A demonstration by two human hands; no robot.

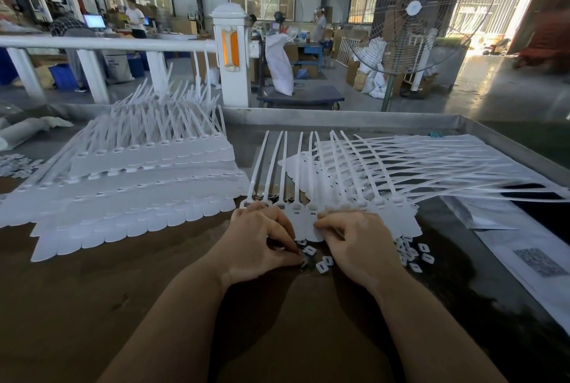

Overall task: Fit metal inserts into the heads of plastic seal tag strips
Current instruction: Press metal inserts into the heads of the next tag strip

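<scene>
A row of white plastic seal tag strips (pixel 297 185) lies in front of me, heads near, tails fanning away to the far right. My left hand (pixel 262 243) has its fingers curled and pinches a small dark metal insert (pixel 303 262) at its fingertips on the table. My right hand (pixel 354 243) rests on the tag flags, thumb and fingers curled on the edge of one white tag (pixel 308 228). Small white caps (pixel 324 265) lie scattered between and to the right of my hands.
A large layered stack of white tag strips (pixel 129 188) covers the table's left half. Papers and a plastic bag (pixel 524 253) lie at the right. The metal table rim (pixel 339 119) runs along the back; beyond it stand a white railing post (pixel 231 52) and a big fan (pixel 413 9).
</scene>
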